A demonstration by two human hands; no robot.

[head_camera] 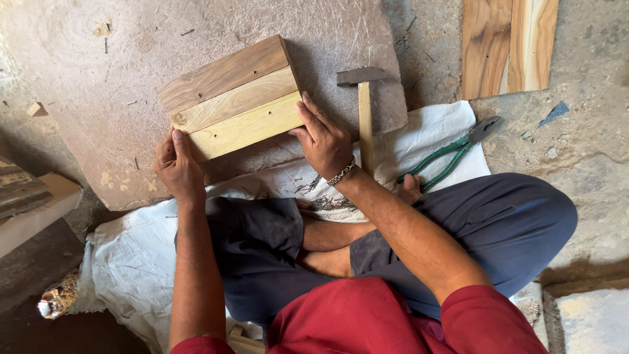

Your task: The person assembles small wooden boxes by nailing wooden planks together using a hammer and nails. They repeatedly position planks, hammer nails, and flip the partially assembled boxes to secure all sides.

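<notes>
A small panel of three joined wooden boards [232,98] lies on a worn flat fibreboard sheet [98,78] on the floor in front of my crossed legs. My left hand [177,167] grips the panel's near left corner, thumb on top. On the near right corner my right hand [324,141] presses, fingers along the edge; it wears a metal bracelet. The nearest board is pale yellow with small holes in it.
A hammer [363,108] with a wooden handle lies just right of my right hand. Green-handled pincers [452,154] rest on a white sack [426,141] spread under me. Another wooden board [508,42] lies at the far right on the concrete floor.
</notes>
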